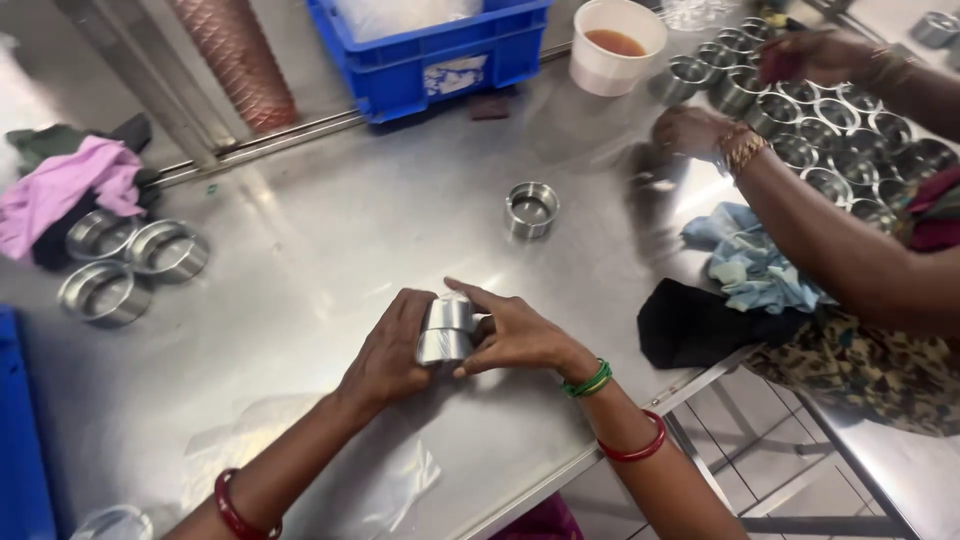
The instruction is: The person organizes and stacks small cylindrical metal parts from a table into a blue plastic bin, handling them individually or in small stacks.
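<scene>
Steel table (pixel 330 250): stacked metal cups (pixel 446 330) between left hand (pixel 388 352), right hand (pixel 515 335).

Two hands hold stacked metal cups over a steel bench.

The left hand (pixel 385 350) and right hand (pixel 515 335) press from either side on two shiny metal cups (pixel 445 330), one atop the other. A single metal ring cup (pixel 531 209) sits alone further up the bench (pixel 330 230). Three more cups (pixel 130 262) lie beside a pink cloth (pixel 65 190). A co-worker's hands (pixel 690 130) work among many cups (pixel 830 130), near a white tub (pixel 617 45) and a blue crate (pixel 430 50).
</scene>
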